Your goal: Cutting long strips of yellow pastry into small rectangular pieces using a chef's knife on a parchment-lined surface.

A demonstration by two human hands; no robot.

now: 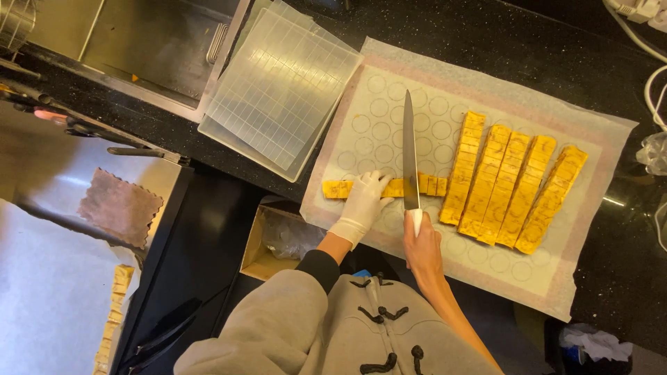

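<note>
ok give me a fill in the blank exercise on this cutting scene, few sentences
1. The right hand holds a long ____ by its white handle.
2. The left hand wears a white ____ and presses on the yellow strip lying crosswise.
3. The strips lie on a baking mat printed with rows of ____.
4. Beside the mat, toward the sink, lie clear plastic ____ trays.

Missing words: knife; glove; circles; grid

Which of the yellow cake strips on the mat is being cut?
The horizontal yellow strip under the gloved left hand; the long knife in the right hand crosses it. The other strips stand apart, untouched.
</note>
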